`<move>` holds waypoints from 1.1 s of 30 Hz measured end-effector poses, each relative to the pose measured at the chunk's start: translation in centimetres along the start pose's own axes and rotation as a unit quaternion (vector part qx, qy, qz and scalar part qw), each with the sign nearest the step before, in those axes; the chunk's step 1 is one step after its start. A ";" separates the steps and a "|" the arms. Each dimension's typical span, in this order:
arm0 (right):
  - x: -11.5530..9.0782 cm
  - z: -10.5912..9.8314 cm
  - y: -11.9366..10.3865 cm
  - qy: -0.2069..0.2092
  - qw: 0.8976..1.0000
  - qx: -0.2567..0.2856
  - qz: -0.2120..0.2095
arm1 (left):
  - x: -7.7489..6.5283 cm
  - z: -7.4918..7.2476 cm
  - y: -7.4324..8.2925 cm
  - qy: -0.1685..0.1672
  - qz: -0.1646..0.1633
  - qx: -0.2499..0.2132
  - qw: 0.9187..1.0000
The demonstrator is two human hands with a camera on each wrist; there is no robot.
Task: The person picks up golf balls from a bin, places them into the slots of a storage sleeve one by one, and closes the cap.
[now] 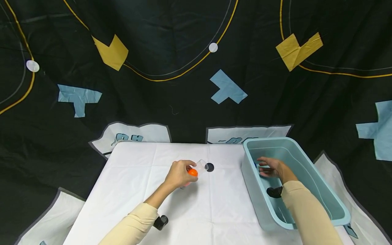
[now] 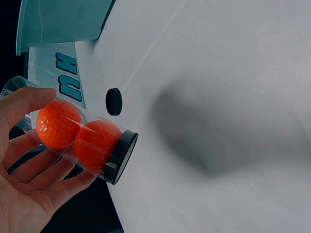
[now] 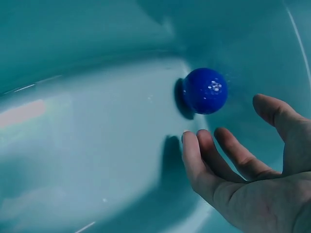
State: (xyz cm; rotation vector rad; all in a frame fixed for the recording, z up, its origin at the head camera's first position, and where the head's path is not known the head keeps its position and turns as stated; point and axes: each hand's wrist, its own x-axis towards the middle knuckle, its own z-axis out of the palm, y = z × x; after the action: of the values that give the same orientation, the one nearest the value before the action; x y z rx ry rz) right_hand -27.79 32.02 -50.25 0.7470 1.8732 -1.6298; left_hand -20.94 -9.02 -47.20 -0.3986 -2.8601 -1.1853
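Note:
My left hand (image 1: pixel 179 175) grips a clear tube (image 1: pixel 200 165) above the white table, thumb on one side and fingers round the other. Two orange dimpled balls (image 2: pixel 58 124) lie one after the other inside it, toward the end closed by a black cap (image 2: pixel 120 158). The tube is tilted, its other end partly behind my thumb. A separate black round cap (image 1: pixel 210 167) lies on the table just beyond. Inside the light teal bin, my right hand (image 3: pixel 262 189) reaches toward a shiny blue ball (image 3: pixel 205 91) by the wall. Its fingers are loosely bent, apart from the ball.
The teal bin (image 1: pixel 324 190) stands at the table's right side, its walls rising round my right forearm. White cloth covers the table (image 1: pixel 226 200). A black curtain (image 1: pixel 171 105) with tape pieces hangs behind. Black wrist cameras (image 1: pixel 160 222) sit on both wrists.

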 end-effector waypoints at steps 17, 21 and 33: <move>1.4 1.0 0.1 -0.038 0.999 -0.005 0.032 | -0.2 -0.2 -0.5 0.004 0.000 0.005 1.000; 1.5 1.1 0.2 -0.043 0.999 -0.005 0.029 | -0.1 -0.1 -0.6 0.002 -0.001 0.007 1.000; 1.9 1.5 0.6 -0.051 0.998 -0.034 0.002 | -0.4 -0.5 -0.6 0.004 -0.005 0.003 1.000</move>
State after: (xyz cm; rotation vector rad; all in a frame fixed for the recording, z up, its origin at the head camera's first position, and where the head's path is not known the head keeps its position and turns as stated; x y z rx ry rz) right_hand -28.62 30.71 -52.19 0.6286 1.8430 -1.5640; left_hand -20.75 -9.85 -47.32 -0.3778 -2.8623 -1.1763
